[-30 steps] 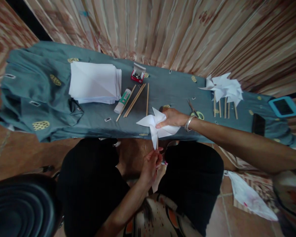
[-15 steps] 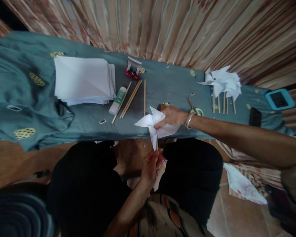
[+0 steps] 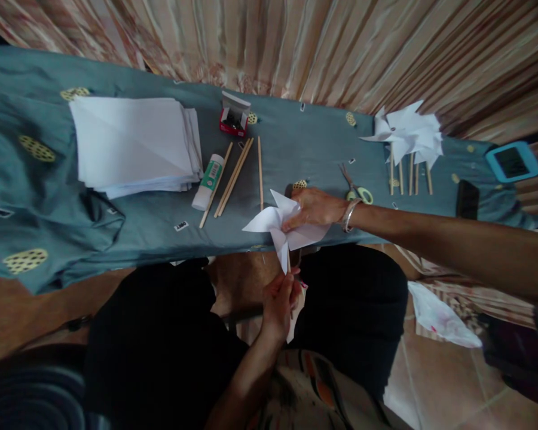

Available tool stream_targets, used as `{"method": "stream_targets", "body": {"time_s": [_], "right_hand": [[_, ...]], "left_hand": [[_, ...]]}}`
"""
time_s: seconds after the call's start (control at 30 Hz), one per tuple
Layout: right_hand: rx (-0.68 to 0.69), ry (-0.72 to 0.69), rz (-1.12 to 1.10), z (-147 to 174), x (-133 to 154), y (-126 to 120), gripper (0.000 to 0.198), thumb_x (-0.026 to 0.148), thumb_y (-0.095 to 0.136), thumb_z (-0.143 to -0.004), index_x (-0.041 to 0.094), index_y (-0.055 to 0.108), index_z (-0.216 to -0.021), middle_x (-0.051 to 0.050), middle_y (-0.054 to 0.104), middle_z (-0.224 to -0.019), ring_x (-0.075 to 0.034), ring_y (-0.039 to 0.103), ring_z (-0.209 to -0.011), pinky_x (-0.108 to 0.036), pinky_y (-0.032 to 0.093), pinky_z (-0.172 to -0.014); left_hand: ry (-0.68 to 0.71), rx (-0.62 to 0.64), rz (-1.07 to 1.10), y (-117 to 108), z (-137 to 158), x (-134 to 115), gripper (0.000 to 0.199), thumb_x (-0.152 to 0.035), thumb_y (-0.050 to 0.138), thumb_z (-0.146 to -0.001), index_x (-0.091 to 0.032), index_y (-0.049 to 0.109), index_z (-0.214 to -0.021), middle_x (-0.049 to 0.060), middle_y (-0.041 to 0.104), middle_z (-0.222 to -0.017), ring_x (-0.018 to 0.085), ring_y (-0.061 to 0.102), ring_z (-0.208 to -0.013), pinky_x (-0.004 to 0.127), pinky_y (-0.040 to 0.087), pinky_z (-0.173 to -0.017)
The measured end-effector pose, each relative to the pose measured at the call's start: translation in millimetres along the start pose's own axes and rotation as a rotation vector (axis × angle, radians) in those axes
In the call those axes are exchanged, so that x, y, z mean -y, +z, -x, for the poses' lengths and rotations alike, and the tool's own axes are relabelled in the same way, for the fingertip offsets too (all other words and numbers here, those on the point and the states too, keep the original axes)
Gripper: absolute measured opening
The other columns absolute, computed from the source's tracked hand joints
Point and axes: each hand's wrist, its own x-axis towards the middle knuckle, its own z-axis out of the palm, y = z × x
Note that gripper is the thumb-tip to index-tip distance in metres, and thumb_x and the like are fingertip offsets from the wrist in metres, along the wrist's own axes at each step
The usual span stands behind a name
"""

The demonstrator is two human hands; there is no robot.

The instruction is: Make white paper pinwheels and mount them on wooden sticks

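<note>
A white paper pinwheel [image 3: 269,220] with pointed, folded blades sits at the table's front edge. My right hand [image 3: 316,208], wearing a silver bracelet at the wrist, grips it with the thumb at its middle; the other fingers are partly hidden behind the paper. Below the blades, my left hand [image 3: 278,301] is closed around the pinwheel's wooden stick [image 3: 289,263], over my lap. Most of that stick is covered by paper and fingers. A single loose wooden stick [image 3: 260,173] lies just behind the pinwheel.
On the cloth-covered table [image 3: 161,224] are a paper stack [image 3: 130,140], a glue stick [image 3: 208,181], more wooden sticks [image 3: 234,177] and a red box [image 3: 234,116] of small dark metal pieces. To the right lie scissors [image 3: 357,190], several pinwheels [image 3: 407,134], a black phone [image 3: 467,200] and a blue-framed device [image 3: 513,162].
The view has shifted and turned slightly. Both hands keep their hold on the pinwheel and its stick, with almost no movement between them.
</note>
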Motion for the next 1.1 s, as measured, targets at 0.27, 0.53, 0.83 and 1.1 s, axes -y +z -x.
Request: {"method": "stream_targets", "body": {"time_s": [0.27, 0.53, 0.83, 1.1], "right_hand": [[-0.036, -0.013, 0.075, 5.8, 1.4, 0.8, 0.032, 0.047, 0.074, -0.07, 0.016, 0.071, -0.07, -0.001, 0.062, -0.065, -0.013, 0.056, -0.063, -0.023, 0.037, -0.057], [-0.066, -0.016, -0.106, 12.4, -4.9, -0.2, 0.04, 0.057, 0.071, -0.067, 0.017, 0.069, -0.07, 0.002, 0.06, -0.063, -0.011, 0.052, -0.06, -0.023, 0.033, -0.054], [-0.119, -0.066, -0.295, 7.3, -24.7, 9.3, 0.043, 0.058, 0.063, -0.072, 0.016, 0.062, -0.064, 0.005, 0.046, -0.055, -0.008, 0.037, -0.053, -0.023, 0.025, -0.051], [-0.275, -0.025, -0.238, 15.7, -15.1, 12.0, 0.037, 0.051, 0.067, -0.074, 0.015, 0.067, -0.08, 0.0, 0.059, -0.067, -0.011, 0.048, -0.059, -0.024, 0.032, -0.055]], "left_hand": [[0.012, -0.042, 0.022, -1.1, 2.1, 0.3, 0.047, -0.05, 0.08, -0.061, -0.011, 0.069, -0.087, -0.004, 0.048, -0.053, 0.002, 0.027, -0.043, 0.02, 0.012, -0.043], [0.061, 0.022, -0.026, 3.0, 6.7, -2.3, 0.048, -0.049, 0.08, -0.061, -0.01, 0.07, -0.089, -0.005, 0.049, -0.052, 0.001, 0.025, -0.041, 0.021, 0.011, -0.042], [0.108, 0.01, -0.071, 3.2, -0.1, -4.7, 0.052, -0.052, 0.081, -0.06, -0.011, 0.071, -0.09, -0.005, 0.049, -0.054, 0.0, 0.026, -0.038, 0.02, 0.01, -0.041], [0.1, 0.019, -0.071, 4.2, -0.1, -1.7, 0.053, -0.05, 0.081, -0.061, -0.011, 0.07, -0.096, -0.005, 0.053, -0.055, 0.0, 0.027, -0.036, 0.02, 0.011, -0.041]]}}
